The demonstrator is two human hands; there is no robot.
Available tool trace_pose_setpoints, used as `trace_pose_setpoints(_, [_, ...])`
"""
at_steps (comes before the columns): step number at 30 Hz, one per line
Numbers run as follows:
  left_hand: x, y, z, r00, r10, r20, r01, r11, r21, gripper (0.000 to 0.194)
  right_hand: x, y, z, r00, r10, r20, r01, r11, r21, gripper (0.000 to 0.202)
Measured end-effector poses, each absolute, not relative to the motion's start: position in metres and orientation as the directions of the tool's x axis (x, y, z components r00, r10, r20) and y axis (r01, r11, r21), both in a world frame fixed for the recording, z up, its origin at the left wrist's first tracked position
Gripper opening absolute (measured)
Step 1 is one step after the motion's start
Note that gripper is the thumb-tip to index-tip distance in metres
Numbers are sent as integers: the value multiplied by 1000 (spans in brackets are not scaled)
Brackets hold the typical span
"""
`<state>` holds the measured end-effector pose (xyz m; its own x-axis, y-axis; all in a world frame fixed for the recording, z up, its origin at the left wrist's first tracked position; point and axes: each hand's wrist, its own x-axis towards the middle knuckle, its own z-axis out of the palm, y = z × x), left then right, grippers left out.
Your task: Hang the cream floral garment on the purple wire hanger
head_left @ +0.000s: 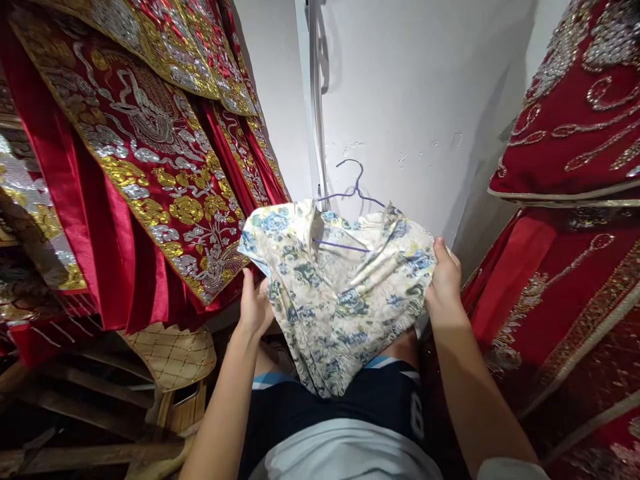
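White wall (410, 100) fills the background, with red embroidered robes (150, 167) hanging at the far left above a woven stool (173, 357). Next, the left hand (255, 307) grips the left edge of a floral garment (340, 293), fingers curled behind the cloth. That garment hangs on a purple hanger (353, 190), held before the wall above the person's lap. At its right edge the right hand (443, 280) pinches the fabric. More red robes (575, 133) hang at far right.
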<state>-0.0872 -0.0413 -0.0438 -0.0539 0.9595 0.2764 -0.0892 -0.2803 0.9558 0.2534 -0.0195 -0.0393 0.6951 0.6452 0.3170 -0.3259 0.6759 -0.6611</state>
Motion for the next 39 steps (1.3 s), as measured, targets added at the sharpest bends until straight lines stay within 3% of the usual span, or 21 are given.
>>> trace_pose_setpoints(5, [-95,-54,-77,-206,957,206,-58,-222,973,60,231,-4,-40,599,660,453,-222,681,-698,37])
trace_pose_setpoints(9, [-79,-66,-106,-271,936,224,11,-230,973,41,225,-19,-71,594,674,439,-164,636,-754,38])
trace_pose_setpoints(11, [-71,-71,-121,-319,917,239,-6,-254,967,36,228,-31,-93,694,607,386,-108,619,-778,35])
trace_pose_setpoints(14, [-58,-76,-138,-362,898,250,-38,-282,959,35,228,-44,-121,883,356,306,45,584,-810,27])
trace_pose_setpoints(15, [-55,-78,-142,-360,899,248,-37,-280,959,34,225,-47,-126,895,324,305,78,561,-824,25])
trace_pose_setpoints(16, [-52,-79,-144,-355,902,247,-28,-275,961,33,220,-49,-130,870,372,325,85,535,-841,23])
trace_pose_setpoints(18, [-48,-81,-146,-345,905,247,-12,-268,963,32,203,-50,-133,652,663,368,43,452,-891,22])
trace_pose_setpoints(20, [-46,-82,-145,-350,905,243,-19,-266,964,33,178,-50,-135,203,927,314,38,313,-949,27])
trace_pose_setpoints(21, [-45,-83,-144,-355,904,239,-30,-267,963,35,164,-50,-137,-18,969,248,67,249,-966,29])
trace_pose_setpoints(23, [-46,-85,-143,-349,910,225,-54,-259,964,39,139,-51,-143,-282,948,146,124,187,-974,31])
trace_pose_setpoints(27, [-50,-87,-142,-340,918,203,-80,-243,967,44,118,-56,-148,-324,928,182,108,227,-968,27])
trace_pose_setpoints(29, [-51,-87,-144,-430,864,262,-7,-294,956,43,123,-58,-143,-306,932,196,109,239,-965,27])
trace_pose_setpoints(32, [-49,-89,-152,-622,545,562,307,-491,815,45,136,-63,-133,-282,949,140,136,184,-973,31])
trace_pose_setpoints(34, [-41,-92,-159,-555,365,747,506,-564,652,42,142,-65,-128,-262,962,76,149,118,-982,31])
trace_pose_setpoints(36, [-27,-95,-168,-388,434,813,555,-594,582,30,142,-67,-125,-264,964,23,137,61,-989,31])
trace_pose_setpoints(39, [-2,-99,-177,-194,697,690,443,-566,696,21,138,-70,-124,-325,946,4,56,23,-998,35])
